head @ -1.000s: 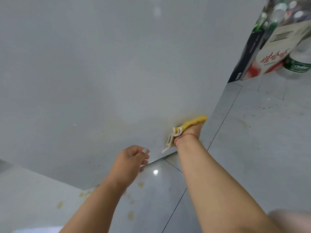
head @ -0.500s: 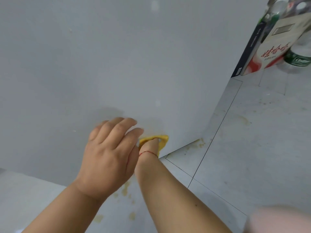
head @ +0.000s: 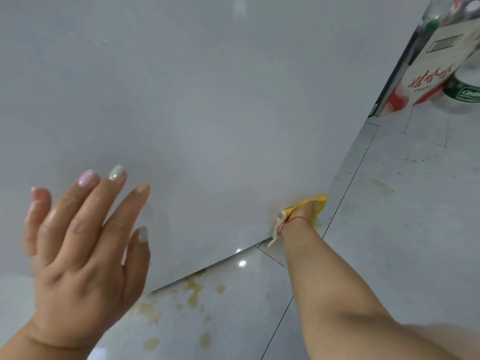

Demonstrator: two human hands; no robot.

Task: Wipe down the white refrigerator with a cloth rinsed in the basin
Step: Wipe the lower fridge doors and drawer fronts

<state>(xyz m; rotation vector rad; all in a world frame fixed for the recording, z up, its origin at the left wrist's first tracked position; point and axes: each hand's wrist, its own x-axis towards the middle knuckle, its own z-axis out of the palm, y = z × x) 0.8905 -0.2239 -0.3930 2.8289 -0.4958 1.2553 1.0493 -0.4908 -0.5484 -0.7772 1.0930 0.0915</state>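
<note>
Both our hands show; our right hand presses the yellow cloth against the white refrigerator at its lower corner, fingers hidden in the cloth; our left hand hovers apart, fingers spread wide; brown stains spot the floor.

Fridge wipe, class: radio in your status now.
Right hand pressing yellow cloth at fridge bottom corner. Left hand open, empty. Carton beyond, not obstructing.
</note>
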